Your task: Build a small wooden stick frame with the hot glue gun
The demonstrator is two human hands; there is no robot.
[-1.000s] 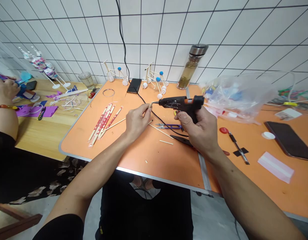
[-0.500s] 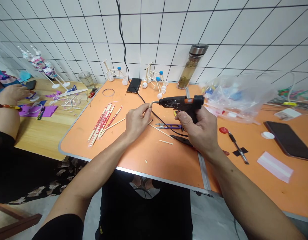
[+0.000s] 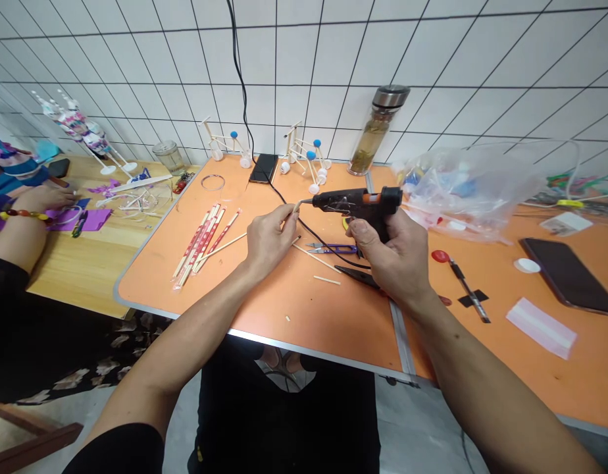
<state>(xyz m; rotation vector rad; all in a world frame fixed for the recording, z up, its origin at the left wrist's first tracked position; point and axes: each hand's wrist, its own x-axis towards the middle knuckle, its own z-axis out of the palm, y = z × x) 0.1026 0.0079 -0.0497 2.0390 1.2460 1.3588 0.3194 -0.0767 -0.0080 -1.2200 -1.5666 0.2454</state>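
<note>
In my right hand [image 3: 397, 253] is a black hot glue gun [image 3: 356, 201], held level with its nozzle pointing left. My left hand [image 3: 271, 238] pinches a short piece of wooden stick [image 3: 297, 207] between thumb and fingers, and the nozzle meets or nearly meets its upper end. Whether glue is coming out is too small to tell. Beneath my hands lie a thin wooden stick [image 3: 318, 258], a shorter cut stick [image 3: 327, 280], blue-handled thread snips [image 3: 333, 249] and black-jawed pliers [image 3: 358, 275]. Left of my left hand are red-and-white paper-wrapped chopsticks [image 3: 199, 247].
Stick models with blue balls [image 3: 310, 155] stand at the back beside a phone [image 3: 264, 168]. A tea bottle [image 3: 378, 131] and a plastic bag [image 3: 462, 187] are to the right, with another phone [image 3: 570, 275]. A co-worker's hand [image 3: 42, 201] rests at the left table.
My hands, the glue gun and the stick stay almost still. At the left table, the co-worker's hand has moved lower and to the right.
</note>
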